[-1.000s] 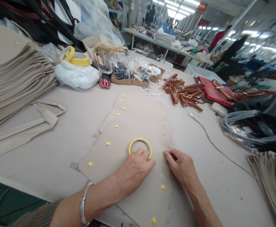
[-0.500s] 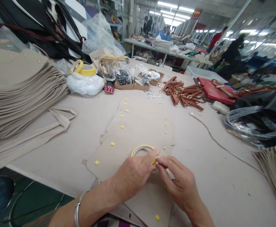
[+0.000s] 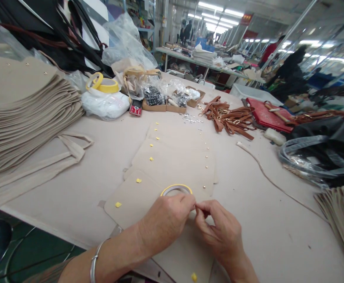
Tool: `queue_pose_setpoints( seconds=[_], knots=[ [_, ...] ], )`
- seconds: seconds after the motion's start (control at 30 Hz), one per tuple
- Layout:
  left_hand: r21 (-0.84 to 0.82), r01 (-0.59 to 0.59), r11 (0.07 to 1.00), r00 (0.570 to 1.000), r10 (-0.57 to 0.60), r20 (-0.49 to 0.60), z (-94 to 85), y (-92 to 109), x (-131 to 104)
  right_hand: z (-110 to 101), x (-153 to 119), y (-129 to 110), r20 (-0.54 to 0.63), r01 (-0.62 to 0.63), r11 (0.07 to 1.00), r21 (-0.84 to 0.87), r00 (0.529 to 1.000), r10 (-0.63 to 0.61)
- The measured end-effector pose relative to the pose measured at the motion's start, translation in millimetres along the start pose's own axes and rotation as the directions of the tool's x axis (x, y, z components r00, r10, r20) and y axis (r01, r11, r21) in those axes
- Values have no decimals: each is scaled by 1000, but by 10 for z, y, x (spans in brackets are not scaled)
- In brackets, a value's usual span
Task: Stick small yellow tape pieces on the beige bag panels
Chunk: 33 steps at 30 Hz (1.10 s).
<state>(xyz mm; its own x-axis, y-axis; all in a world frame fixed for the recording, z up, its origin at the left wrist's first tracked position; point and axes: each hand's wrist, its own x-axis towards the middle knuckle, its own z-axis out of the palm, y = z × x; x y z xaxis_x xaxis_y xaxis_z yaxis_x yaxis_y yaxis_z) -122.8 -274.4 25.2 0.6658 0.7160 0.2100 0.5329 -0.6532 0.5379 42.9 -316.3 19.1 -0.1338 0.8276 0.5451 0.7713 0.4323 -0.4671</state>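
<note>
My left hand is closed around the near side of a roll of yellow tape, whose far rim shows above the knuckles. Thumb and fingertips of my right hand are pinched right beside the left fingertips; whatever they pinch is too small or hidden. Both hands hover over a beige panel with small yellow tape pieces near its edges. Beyond it, more beige panels lie overlapped in a row, with tape bits along the left side and small metal studs along the right.
A tall stack of beige panels stands at left, beside a loose beige strap. Yellow tape rolls rest on a white plastic bundle. Brown straps and a red pouch lie at the back right.
The yellow tape that showed between my fingertips is now out of sight. My left fingers have curled in tighter, and both hands sit slightly lower in the view.
</note>
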Motion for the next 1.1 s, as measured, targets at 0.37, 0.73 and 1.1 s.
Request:
queue_pose_setpoints(
  seconds=[0.37,0.73,1.1],
  knots=[
    [189,-108,976,990,123,-68,115,-91,105,-59,151,602,357,-798,495,345,599,717],
    [293,-96,951,989,57,138,215,-188,133,47,301,722,293,-608,783,-131,731,616],
    [298,-58,953,982,1,189,-61,-219,213,-14,97,733,179,-570,810,-138,790,587]
  ],
)
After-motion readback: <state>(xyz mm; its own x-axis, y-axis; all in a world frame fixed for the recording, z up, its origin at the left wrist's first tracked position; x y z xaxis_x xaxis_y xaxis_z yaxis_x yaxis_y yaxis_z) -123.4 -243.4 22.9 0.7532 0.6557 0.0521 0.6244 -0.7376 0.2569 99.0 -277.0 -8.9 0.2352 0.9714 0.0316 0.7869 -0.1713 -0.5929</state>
